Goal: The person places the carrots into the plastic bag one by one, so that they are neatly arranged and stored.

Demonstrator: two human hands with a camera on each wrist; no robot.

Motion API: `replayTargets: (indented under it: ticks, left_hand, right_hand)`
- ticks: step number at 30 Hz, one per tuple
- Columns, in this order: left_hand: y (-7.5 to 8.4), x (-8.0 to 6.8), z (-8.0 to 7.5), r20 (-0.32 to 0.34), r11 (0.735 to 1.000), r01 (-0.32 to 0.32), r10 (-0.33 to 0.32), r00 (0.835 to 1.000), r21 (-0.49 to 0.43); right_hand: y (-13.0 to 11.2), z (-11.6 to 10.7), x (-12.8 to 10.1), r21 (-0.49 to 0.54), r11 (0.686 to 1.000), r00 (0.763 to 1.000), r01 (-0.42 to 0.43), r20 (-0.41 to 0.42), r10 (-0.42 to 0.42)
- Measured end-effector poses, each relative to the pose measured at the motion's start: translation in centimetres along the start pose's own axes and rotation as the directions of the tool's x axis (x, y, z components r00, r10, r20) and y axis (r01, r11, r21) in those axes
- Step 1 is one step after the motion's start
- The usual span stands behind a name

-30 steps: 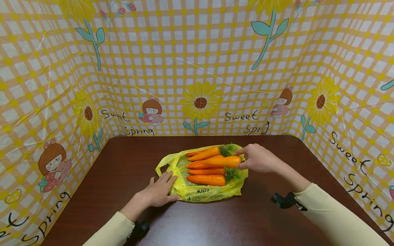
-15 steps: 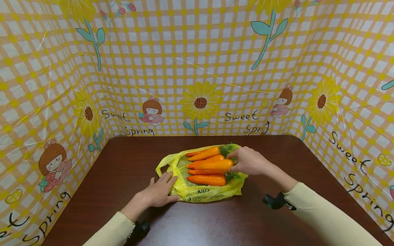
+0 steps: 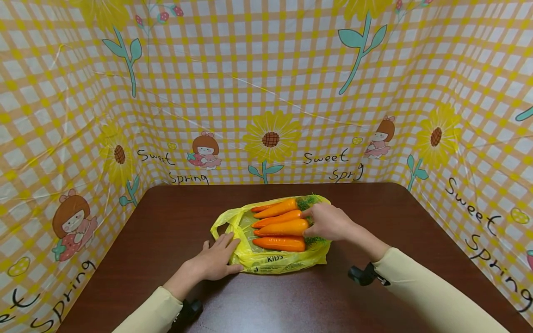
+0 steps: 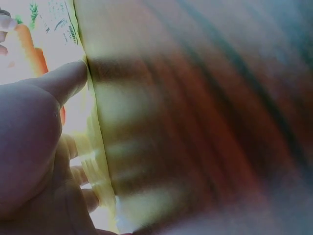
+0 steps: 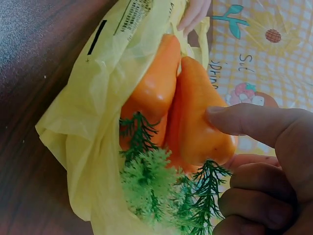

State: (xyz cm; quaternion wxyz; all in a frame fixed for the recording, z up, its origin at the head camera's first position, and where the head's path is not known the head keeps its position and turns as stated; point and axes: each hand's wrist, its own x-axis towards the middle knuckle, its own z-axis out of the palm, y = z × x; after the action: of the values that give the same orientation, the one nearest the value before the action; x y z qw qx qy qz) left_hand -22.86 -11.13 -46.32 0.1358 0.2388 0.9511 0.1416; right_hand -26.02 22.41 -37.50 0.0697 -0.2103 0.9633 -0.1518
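While bagged: 4 carrots (image 3: 280, 228), 1 bag (image 3: 272, 263).

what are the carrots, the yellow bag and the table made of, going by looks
Carrots: probably moulded plastic, since the orange skin is smooth and evenly glossy, and the green tops look like stiff synthetic fronds.
Bag: thin plastic film, crinkled, shiny and slightly see-through in the right wrist view.
Table: dark brown with a faint sheen; wood or wood-look laminate, hard to tell which.
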Motion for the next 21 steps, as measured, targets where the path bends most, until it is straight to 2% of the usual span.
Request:
replayTargets:
  ticks: [10, 21]
  left_hand:
    - [0.0, 0.0, 0.0, -0.004, 1.000, -0.003, 0.003, 1.000, 0.006]
    - [0.1, 0.0, 0.0, -0.002, 1.000, -0.005, 0.005, 1.000, 0.010]
  right_hand:
    - [-0.2, 0.9, 0.3, -0.014, 0.999, 0.999, 0.048, -0.022, -0.048]
    - [-0.3, 1.6, 0.5, -0.027, 0.999, 0.999, 0.019, -0.031, -0.020]
